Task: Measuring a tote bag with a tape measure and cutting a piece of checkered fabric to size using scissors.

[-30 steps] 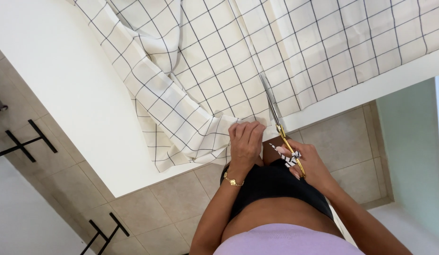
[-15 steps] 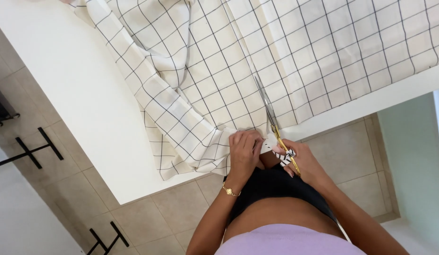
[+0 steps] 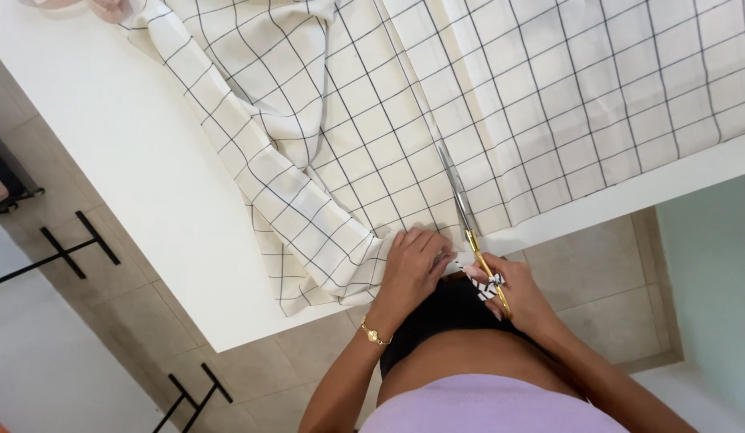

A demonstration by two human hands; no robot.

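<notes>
White tabletop (image 3: 132, 160) over beige floor tiles (image 3: 581, 265); black metal frames (image 3: 64, 252) seen at the left. Cream checked fabric (image 3: 549, 96) is spread across the table, bunched into folds on the left, its near hem draped at the table edge. Scissors (image 3: 468, 228) are gripped by the right hand (image 3: 520, 293), closed around the gold handles; blades look nearly shut, pointing away from the body along a grid line. Left hand (image 3: 412, 269) is pressed flat on the fabric just left of the blades, touching it, fingers curled at the hem. Long axis of the blades runs up-left; flat fabric lies ahead, folds crowd the left.
</notes>
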